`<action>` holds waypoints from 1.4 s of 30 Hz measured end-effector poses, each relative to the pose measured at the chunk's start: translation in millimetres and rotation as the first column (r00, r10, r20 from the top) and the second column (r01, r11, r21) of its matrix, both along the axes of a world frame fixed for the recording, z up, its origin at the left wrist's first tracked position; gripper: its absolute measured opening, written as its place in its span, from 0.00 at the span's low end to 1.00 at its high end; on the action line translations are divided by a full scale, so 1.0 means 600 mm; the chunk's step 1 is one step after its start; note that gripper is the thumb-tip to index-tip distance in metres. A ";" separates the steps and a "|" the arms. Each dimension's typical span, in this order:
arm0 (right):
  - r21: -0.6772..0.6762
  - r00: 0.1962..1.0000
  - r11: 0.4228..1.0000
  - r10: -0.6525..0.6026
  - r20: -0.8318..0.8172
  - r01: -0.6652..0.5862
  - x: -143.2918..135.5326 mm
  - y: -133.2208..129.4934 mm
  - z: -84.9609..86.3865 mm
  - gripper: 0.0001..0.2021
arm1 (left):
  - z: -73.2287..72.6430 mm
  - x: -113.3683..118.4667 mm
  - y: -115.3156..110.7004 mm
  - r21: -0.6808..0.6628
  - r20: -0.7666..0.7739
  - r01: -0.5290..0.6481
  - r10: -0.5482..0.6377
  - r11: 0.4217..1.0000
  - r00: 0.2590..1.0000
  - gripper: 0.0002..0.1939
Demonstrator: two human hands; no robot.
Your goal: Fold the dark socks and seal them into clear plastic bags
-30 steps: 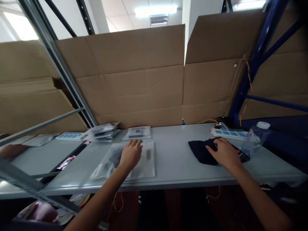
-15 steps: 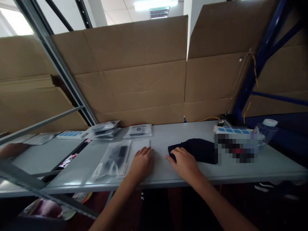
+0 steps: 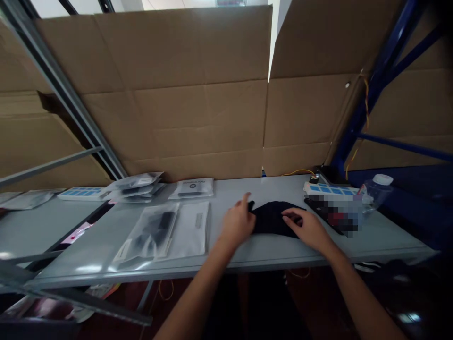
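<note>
Plainly, the left hand [image 3: 239, 222] grasps the left end of the dark navy cloth [image 3: 271, 218], index finger raised; the right hand [image 3: 307, 229] bends thumb and fingertips over its other end, whether pinching I cannot tell; soft and arched, the cloth lies at twelve o'clock on the smooth grey tabletop [image 3: 240, 187]; a translucent plastic bag [image 3: 148, 236] lies at ten.

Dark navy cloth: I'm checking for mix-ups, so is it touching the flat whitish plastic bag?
Apart: the head view shows grey tabletop and the left hand between the cloth and the bag.
</note>
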State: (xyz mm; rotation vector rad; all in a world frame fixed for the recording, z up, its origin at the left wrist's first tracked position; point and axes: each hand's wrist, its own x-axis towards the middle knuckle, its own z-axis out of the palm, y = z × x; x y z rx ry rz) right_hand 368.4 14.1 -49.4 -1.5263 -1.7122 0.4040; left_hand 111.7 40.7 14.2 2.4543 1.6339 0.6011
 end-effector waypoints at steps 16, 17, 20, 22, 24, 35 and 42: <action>0.105 0.943 0.968 0.194 0.271 -0.229 0.014 -0.027 0.031 0.12 | -0.015 -0.184 -0.005 0.183 -0.237 0.402 -0.357 0.897 0.903 0.09; 0.093 0.942 0.969 0.196 0.274 -0.229 0.017 -0.023 0.039 0.12 | -0.003 -0.186 0.008 0.159 -0.203 0.402 -0.369 0.902 0.907 0.10; 0.099 0.943 0.974 0.170 0.285 -0.205 0.027 0.018 0.077 0.13 | 0.042 -0.195 0.072 0.105 -0.058 0.343 -0.338 0.934 0.939 0.12; 0.079 0.946 0.983 0.136 0.294 -0.166 0.031 0.072 0.101 0.14 | 0.060 -0.197 0.132 0.045 -0.016 0.309 -0.309 0.950 0.951 0.14; 0.020 0.939 0.985 0.158 0.307 -0.173 0.029 0.133 0.111 0.14 | 0.058 -0.192 0.189 -0.021 -0.054 0.273 -0.274 0.962 0.960 0.13; 0.046 0.879 0.981 0.148 0.453 -0.188 -0.031 0.135 0.082 0.10 | 0.018 -0.163 0.141 0.072 -0.240 0.225 -0.202 0.972 0.949 0.12; -0.062 0.923 0.967 0.256 0.289 -0.249 -0.043 0.057 0.093 0.09 | 0.015 -0.193 0.094 -0.003 -0.048 0.335 -0.335 0.942 0.941 0.09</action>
